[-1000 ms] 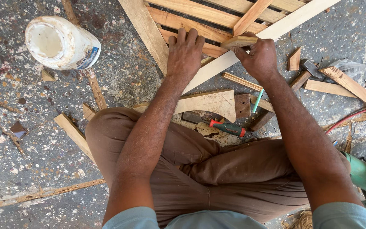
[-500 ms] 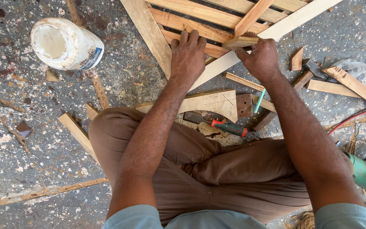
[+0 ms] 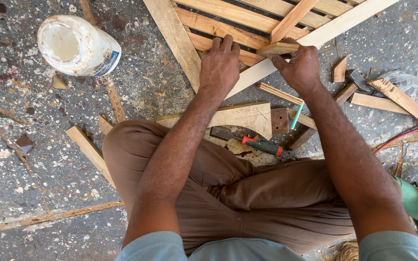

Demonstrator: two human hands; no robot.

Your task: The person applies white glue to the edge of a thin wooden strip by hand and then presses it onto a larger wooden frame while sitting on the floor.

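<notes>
While both hands grip it, the small wood block (image 3: 277, 48) looks pale, flat.

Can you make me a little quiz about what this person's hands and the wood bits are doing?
1. True or false: the left hand rests flat on the wooden slat frame.
2. What does the right hand pinch? A) small wooden block B) screwdriver C) hammer
3. What lies on its side on the floor at the upper left?

Key:
1. True.
2. A; the red-handled screwdriver lies untouched by the knees.
3. A white plastic tub.
</notes>
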